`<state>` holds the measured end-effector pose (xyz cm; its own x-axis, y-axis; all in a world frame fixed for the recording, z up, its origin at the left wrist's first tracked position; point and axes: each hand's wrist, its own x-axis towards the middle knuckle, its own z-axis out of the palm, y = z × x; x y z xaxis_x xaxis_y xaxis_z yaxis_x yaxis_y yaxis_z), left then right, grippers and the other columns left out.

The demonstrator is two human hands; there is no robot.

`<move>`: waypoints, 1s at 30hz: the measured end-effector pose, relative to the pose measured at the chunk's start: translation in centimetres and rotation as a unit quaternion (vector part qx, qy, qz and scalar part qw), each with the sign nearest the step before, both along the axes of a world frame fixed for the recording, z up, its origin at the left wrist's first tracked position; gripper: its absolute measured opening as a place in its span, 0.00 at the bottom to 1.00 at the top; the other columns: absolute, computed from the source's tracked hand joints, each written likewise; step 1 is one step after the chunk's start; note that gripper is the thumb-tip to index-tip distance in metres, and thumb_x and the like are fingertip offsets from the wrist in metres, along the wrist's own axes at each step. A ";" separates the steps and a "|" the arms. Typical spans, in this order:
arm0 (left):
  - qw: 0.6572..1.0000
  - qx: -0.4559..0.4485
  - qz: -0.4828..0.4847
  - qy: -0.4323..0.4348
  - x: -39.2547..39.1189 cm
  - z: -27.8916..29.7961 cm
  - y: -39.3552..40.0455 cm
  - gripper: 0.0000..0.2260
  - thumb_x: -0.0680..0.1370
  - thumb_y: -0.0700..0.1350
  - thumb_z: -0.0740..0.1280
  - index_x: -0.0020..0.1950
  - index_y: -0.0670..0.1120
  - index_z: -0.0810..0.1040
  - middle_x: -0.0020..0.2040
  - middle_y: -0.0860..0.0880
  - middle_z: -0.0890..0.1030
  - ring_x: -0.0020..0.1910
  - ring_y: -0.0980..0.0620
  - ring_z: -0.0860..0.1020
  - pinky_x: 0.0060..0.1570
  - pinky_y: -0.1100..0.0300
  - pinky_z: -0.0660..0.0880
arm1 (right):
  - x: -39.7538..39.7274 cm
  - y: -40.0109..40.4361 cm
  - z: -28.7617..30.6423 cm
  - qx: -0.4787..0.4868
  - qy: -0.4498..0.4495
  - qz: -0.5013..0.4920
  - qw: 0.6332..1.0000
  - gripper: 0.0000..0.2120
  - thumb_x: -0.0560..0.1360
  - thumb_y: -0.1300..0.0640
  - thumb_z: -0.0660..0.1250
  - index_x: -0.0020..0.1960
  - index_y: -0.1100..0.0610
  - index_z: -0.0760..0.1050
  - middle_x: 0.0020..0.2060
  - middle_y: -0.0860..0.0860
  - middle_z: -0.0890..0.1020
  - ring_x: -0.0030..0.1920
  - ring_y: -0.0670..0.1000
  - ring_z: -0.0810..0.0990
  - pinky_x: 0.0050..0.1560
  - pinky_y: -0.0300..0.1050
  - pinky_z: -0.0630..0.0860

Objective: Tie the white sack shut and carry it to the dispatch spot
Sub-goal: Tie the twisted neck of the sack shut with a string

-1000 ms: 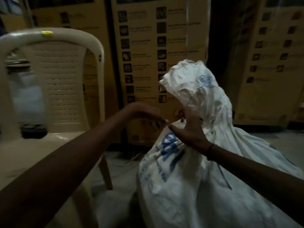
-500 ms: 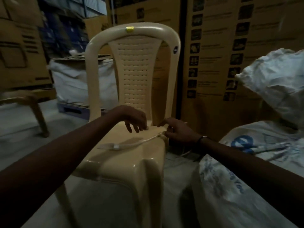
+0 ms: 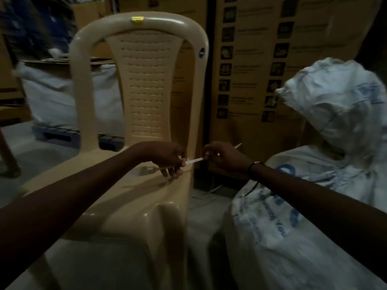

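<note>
The white sack (image 3: 297, 237) with blue print lies at the right, its crumpled gathered top (image 3: 335, 101) rising against the cartons. Both hands are off the sack, over the seat of a beige plastic chair (image 3: 146, 80). My left hand (image 3: 167, 158) and my right hand (image 3: 222, 156) each pinch an end of a thin white cable tie (image 3: 193, 160), held taut just above the seat. The tie's tip pokes out behind my right hand. A black band sits on my right wrist.
Tall brown cartons (image 3: 251, 59) with printed icons stand right behind the chair and sack. A white-wrapped load (image 3: 69, 97) sits on a blue pallet at the left. A wooden leg (image 3: 8, 160) is at the far left. The floor is grey concrete.
My hands left the sack's neck and went left to the chair seat. They picked the white tie up off the seat, and it is now stretched between both hands.
</note>
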<state>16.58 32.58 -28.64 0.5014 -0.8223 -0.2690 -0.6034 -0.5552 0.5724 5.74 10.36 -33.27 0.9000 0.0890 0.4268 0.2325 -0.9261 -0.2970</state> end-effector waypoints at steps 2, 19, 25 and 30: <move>0.997 -0.044 -0.037 -0.047 -1.5 0.8 -2.7 0.04 0.85 0.40 0.64 0.59 0.41 0.75 0.41 0.47 0.82 0.33 0.56 0.81 0.30 0.63 0.78 | -2.0 -2.6 0.7 0.002 -0.016 -0.026 1.000 0.06 0.81 0.64 0.70 0.55 0.63 0.84 0.51 0.60 0.86 0.51 0.58 0.84 0.50 0.48 0.74; 0.961 -0.263 -0.049 -0.065 -10.6 -0.6 -26.0 0.06 0.83 0.37 0.68 0.46 0.43 0.80 0.37 0.46 0.84 0.31 0.58 0.82 0.29 0.71 0.76 | -26.3 -19.5 8.3 0.261 0.070 -0.094 0.958 0.11 0.86 0.62 0.64 0.59 0.68 0.81 0.47 0.62 0.87 0.42 0.54 0.87 0.43 0.45 0.83; 0.965 -0.257 -0.052 -0.007 -13.4 -2.0 -30.8 0.07 0.84 0.40 0.67 0.49 0.40 0.82 0.39 0.48 0.84 0.28 0.58 0.79 0.30 0.66 0.75 | -33.9 -24.7 9.9 0.443 -0.069 -0.173 0.877 0.16 0.82 0.53 0.62 0.50 0.64 0.82 0.39 0.56 0.84 0.36 0.51 0.84 0.41 0.44 0.80; 0.968 -0.238 -0.011 0.074 -15.3 -3.3 -32.9 0.11 0.86 0.37 0.61 0.52 0.41 0.83 0.39 0.47 0.79 0.32 0.53 0.72 0.20 0.68 0.67 | -37.2 -30.9 6.7 0.396 -0.204 -0.350 0.824 0.10 0.84 0.62 0.63 0.55 0.66 0.81 0.45 0.59 0.85 0.48 0.60 0.84 0.48 0.48 0.83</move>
